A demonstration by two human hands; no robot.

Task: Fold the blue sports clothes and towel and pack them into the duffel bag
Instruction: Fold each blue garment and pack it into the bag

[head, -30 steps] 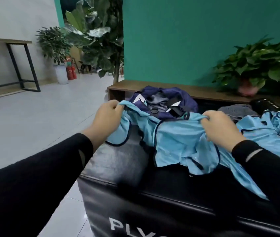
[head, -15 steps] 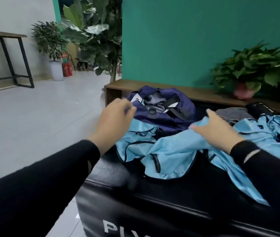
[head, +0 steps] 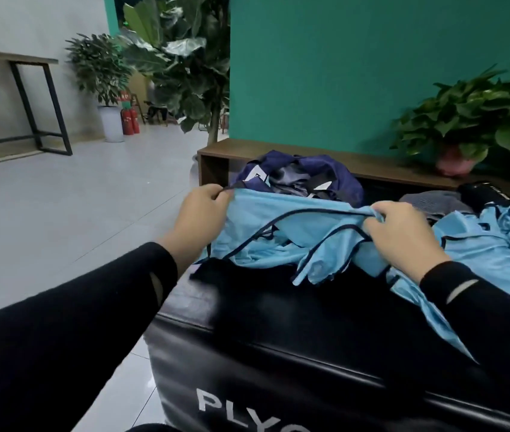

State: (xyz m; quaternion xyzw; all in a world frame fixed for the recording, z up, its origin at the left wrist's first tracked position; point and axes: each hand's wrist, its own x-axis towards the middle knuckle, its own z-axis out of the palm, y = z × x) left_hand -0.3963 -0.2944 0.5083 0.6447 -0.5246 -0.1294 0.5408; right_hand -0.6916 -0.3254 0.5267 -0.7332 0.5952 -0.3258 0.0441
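**Both hands pinch the light blue jersey over the black box**

We see the light blue jersey (head: 281,241) with dark piping bunched on top of the black padded box (head: 278,310). Our left hand (head: 199,219) pinches its edge at 9 o'clock; our right hand (head: 403,235) grips a fold at 3 o'clock. The navy duffel bag (head: 303,179) sits open just behind, at 12 o'clock. More light blue clothes (head: 496,244) lie at 3 o'clock, beside a grey towel (head: 434,202). A potted plant (head: 471,120) stands on the wooden bench (head: 372,168) beyond.
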